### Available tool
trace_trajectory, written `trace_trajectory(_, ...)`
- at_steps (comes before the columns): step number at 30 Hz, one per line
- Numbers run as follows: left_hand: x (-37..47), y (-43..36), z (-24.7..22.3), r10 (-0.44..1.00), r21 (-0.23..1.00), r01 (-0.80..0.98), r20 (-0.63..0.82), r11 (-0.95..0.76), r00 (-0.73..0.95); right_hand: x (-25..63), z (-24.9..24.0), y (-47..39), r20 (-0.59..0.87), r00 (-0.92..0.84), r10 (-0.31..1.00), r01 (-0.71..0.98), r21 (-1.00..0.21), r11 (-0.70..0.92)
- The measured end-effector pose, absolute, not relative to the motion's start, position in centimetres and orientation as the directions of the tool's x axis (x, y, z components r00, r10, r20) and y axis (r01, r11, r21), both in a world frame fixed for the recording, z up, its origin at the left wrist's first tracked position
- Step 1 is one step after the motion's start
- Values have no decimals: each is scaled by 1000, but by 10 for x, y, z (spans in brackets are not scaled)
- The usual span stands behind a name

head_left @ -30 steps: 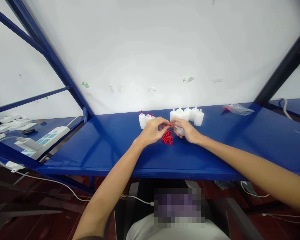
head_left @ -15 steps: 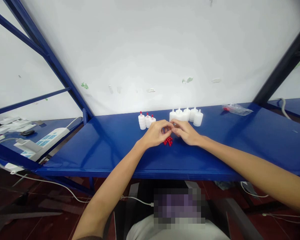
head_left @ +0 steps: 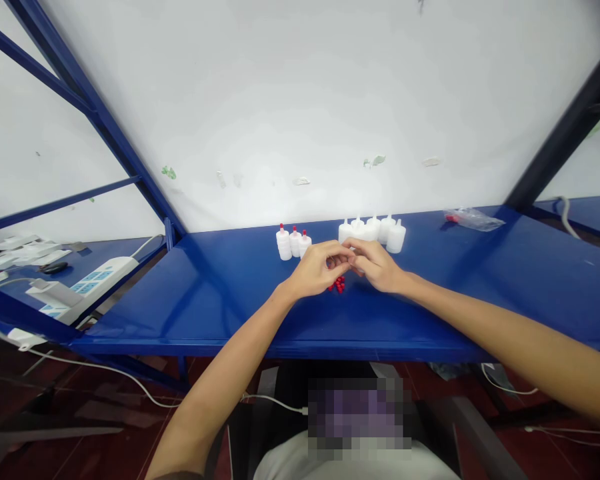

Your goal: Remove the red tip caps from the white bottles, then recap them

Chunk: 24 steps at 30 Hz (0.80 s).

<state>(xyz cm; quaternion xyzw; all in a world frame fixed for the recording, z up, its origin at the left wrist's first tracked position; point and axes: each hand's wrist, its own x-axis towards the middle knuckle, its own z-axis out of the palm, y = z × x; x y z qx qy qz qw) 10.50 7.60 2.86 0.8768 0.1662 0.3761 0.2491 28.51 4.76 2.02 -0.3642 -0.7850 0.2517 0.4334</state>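
Observation:
My left hand (head_left: pixel 319 268) and my right hand (head_left: pixel 377 264) meet over the blue table, fingertips pinched together. Whatever they hold between them is hidden by the fingers. Just below lies a small pile of red caps (head_left: pixel 339 285), partly covered by my left hand. Beyond my left hand stand a few white squeeze bottles (head_left: pixel 284 244) with red caps on their nozzles. Several white bottles with bare nozzles (head_left: pixel 395 238) stand upright in a group behind my right hand.
A clear plastic bag (head_left: pixel 475 219) with something red in it lies at the back right of the blue table (head_left: pixel 220 293). Blue frame posts rise at both sides. To the left, a white power strip (head_left: pixel 93 283) with cables sits beside the table.
Both hands have shifted slightly to the right, still joined at the fingertips. The bottles stay where they were.

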Motion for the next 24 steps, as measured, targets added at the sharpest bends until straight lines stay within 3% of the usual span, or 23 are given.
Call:
trace_trajectory(4, 102, 78, 41, 477, 555, 125, 554, -823, 682, 285, 17, 49, 498, -347, 795, 344, -721, 602)
trace_trajectory(8, 78, 101, 82, 562, 556, 241, 528, -795, 637, 286, 13, 57, 492, -256, 832, 384, -738, 555)
trace_trajectory(12, 44, 132, 118, 678, 397, 572, 588, -717, 441, 287, 12, 62, 459, -214, 862, 441, -742, 504)
trace_trajectory(15, 31, 145, 116, 706, 254, 715, 548, -652, 449, 287, 11, 64, 459, -209, 864, 489, -716, 498)
trace_trajectory(20, 33, 154, 95, 723, 181, 768, 519, -614, 456, 289, 10, 68, 542, -234, 807, 573, -594, 565)
trace_trajectory(24, 37, 157, 92, 711, 114, 775, 499, -621, 496, 291, 7, 69, 542, -288, 789, 561, -572, 598)
